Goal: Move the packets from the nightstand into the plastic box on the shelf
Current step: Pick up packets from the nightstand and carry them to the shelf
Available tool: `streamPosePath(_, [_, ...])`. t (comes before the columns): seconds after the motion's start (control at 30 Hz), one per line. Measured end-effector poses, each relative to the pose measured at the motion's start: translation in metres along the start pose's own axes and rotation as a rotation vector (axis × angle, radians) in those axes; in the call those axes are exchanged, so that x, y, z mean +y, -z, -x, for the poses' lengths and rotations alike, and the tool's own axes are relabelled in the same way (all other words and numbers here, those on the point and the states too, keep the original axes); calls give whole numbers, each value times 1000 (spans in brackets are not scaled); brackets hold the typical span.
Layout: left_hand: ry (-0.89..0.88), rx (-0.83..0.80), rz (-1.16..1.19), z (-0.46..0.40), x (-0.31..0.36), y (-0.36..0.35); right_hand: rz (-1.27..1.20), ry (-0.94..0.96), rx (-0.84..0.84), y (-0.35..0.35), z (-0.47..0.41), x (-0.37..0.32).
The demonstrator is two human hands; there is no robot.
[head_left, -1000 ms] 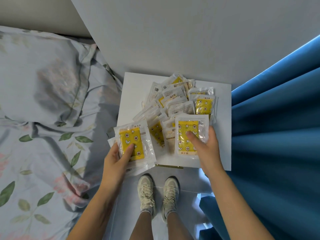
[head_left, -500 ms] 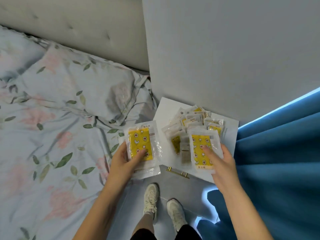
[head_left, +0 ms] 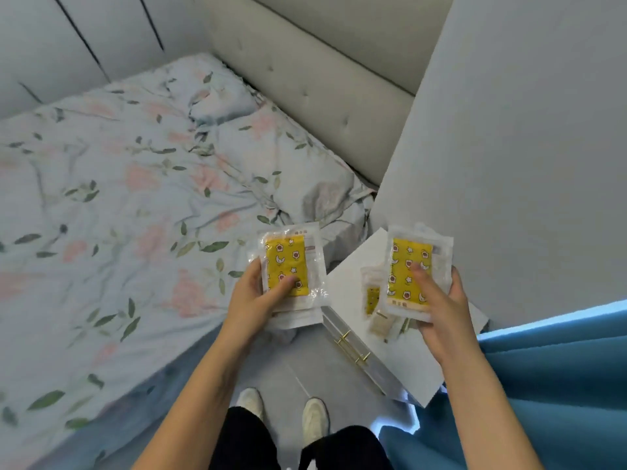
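Note:
My left hand (head_left: 258, 296) grips a small stack of clear packets with yellow star-and-moon inserts (head_left: 288, 262), held over the bed's edge with my thumb across the top one. My right hand (head_left: 441, 310) grips another stack of the same packets (head_left: 412, 266), lifted above the white nightstand (head_left: 346, 286). A couple of packets (head_left: 375, 301) still lie on the nightstand top, partly hidden under my right-hand stack. The shelf and the plastic box are out of view.
A bed with a floral cover (head_left: 135, 215) and pillows fills the left, backed by a padded headboard (head_left: 322, 83). A white wall panel (head_left: 509, 147) rises behind the nightstand. A blue curtain (head_left: 559, 385) hangs at the right. My shoes (head_left: 281, 412) stand on the grey floor.
The view has swung left toward the bed. Both hands have lifted their packet stacks away from the nightstand, and most of the pile there is no longer visible.

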State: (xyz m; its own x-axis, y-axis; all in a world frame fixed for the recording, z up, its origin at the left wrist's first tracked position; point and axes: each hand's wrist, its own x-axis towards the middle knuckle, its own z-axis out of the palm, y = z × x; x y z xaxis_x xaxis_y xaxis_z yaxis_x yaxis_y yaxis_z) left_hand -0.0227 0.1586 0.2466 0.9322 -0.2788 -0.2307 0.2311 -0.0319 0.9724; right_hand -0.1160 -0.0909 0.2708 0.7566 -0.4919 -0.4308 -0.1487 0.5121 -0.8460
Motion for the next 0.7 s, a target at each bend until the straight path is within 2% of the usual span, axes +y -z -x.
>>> streamPosePath(0.17, [-57, 249, 74, 58, 29, 72, 93, -34, -244, -90, 28, -7])
streamPosePath(0.3, [-80, 476, 104, 124, 36, 139, 206, -97, -434, -161, 65, 14])
streamPosePath(0.47, [-108, 770, 112, 237, 31, 230, 365, -148, -730, -265, 154, 80])
streamPosePath(0.7, [-122, 1172, 159, 443, 11, 344, 491, -248, -1111, -373, 336, 198])
